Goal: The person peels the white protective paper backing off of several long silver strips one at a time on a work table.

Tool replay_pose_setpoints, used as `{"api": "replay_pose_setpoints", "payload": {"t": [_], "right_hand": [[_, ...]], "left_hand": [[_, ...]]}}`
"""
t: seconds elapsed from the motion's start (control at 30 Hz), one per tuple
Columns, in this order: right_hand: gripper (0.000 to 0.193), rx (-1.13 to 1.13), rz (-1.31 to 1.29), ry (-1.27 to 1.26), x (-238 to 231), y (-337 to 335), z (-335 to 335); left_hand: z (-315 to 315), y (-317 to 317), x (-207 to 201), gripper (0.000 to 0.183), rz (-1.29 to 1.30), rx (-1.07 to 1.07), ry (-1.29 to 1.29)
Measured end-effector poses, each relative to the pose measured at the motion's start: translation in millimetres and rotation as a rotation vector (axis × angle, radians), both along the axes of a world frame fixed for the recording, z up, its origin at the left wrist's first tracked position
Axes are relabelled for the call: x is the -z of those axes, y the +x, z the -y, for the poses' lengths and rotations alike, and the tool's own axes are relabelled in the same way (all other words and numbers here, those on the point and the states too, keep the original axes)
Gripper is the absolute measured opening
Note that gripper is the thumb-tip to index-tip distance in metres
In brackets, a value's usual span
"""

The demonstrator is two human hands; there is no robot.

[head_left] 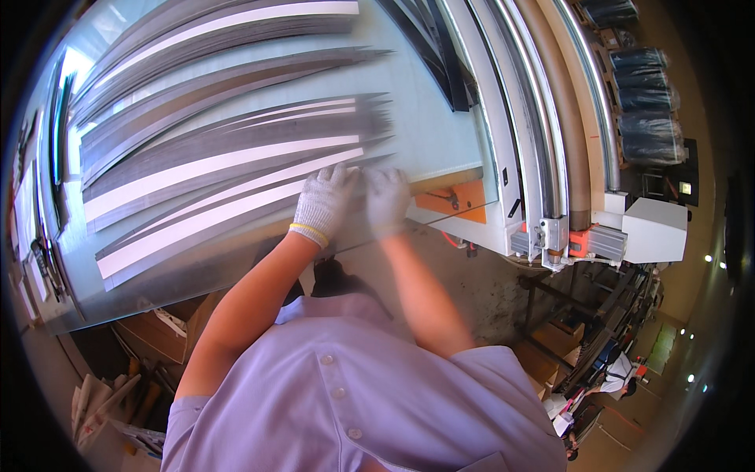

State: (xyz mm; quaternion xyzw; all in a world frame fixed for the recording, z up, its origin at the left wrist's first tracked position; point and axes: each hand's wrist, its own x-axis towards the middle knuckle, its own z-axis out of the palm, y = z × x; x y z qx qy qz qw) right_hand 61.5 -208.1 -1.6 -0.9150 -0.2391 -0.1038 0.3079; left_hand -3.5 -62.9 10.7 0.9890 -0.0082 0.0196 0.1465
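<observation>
Long flat strips, grey-black with some white faces, lie in rows across a pale glass-topped table (440, 145). My left hand (321, 200), in a white knitted glove with a yellow cuff edge, is at the right end of the nearest white strip (185, 230). Its fingers are bent together over that end, and the thumb is partly hidden. Just to its right, my right hand (386, 198), also gloved, is smeared by motion beside the strip ends. Whether it holds anything does not show. Farther back lie a dark grey strip bundle (236, 77) and another white strip (252, 17).
Black bars (440, 59) lie at the table's far right. Beyond the right edge runs a machine with long metal rollers (531, 102) and a white end housing (657, 230). An orange panel (456, 200) shows below the table corner. Dark wrapped rolls (649, 138) stand farther right.
</observation>
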Motion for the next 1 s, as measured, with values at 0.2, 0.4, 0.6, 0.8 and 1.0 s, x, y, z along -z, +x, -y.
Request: {"api": "replay_pose_setpoints", "payload": {"t": [0.2, 0.4, 0.6, 0.8, 1.0], "right_hand": [[0.013, 0.122, -0.014, 0.074, 21, -1, 25], [0.029, 0.327, 0.036, -0.232, -9, 2, 10], [0.051, -0.139, 0.045, -0.400, 5, -23, 12], [0.021, -0.067, -0.040, -0.116, 0, -20, 9], [0.010, -0.008, 0.059, -0.082, 10, 5, -11]], "left_hand": [[2, 0, -2, 0.055, 0.040, 0.012, -0.041], [-3, -4, 5, 0.058, 0.069, 0.014, -0.071], [-7, -8, 15, 0.061, 0.060, 0.036, -0.079], [-6, -6, 6, 0.060, 0.016, 0.026, -0.098], [-11, -8, 21, 0.055, 0.042, 0.030, -0.123]]}}
